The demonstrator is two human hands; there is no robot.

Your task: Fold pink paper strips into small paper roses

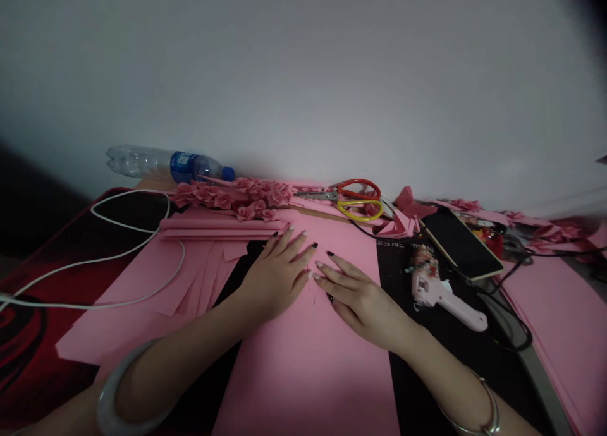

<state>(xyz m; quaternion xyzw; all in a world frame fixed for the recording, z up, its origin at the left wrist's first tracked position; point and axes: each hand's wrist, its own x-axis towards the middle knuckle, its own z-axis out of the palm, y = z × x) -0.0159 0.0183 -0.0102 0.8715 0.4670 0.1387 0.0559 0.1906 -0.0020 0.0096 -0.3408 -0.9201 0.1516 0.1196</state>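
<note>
Both my hands lie flat on a large pink paper sheet (303,373), fingers spread and nearly meeting at the tips. My left hand (275,275) rests near the sheet's upper edge, and my right hand (358,300) sits just to its right. Neither hand holds anything. A small nick or slit shows in the sheet between them. To the left lie pink paper strips with cut, fringe-like ends (203,278). Beyond my fingers stands a folded pink paper stack (222,229), with a cluster of pink paper roses (237,199) behind it.
Scissors with red and yellow handles (353,199) lie at the back. To the right are a pink hot glue gun (441,294) and a black smartphone (459,243). A plastic water bottle (165,164) lies on its side by the wall. White cable (118,278) loops over a red-black desk mat (28,335).
</note>
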